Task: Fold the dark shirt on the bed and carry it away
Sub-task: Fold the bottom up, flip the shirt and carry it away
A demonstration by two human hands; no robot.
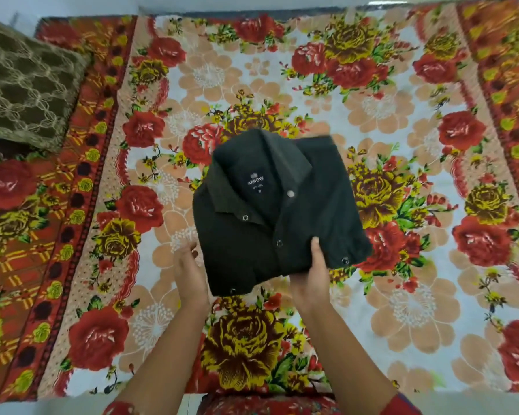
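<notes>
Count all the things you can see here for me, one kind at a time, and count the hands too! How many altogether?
Shirts: 1, the dark shirt, folded
Hands: 2, the left hand and the right hand
Blankets: 1, the flowery blanket
Cushions: 1, the brown cushion
Total: 5

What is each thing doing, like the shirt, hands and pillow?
dark shirt: folded, collar facing up.
right hand: grips the shirt's near edge, thumb on top.
left hand: open, beside the shirt's left edge.
floral bedspread: spread flat.
brown cushion: lying at the bedspread's far-left edge.
</notes>
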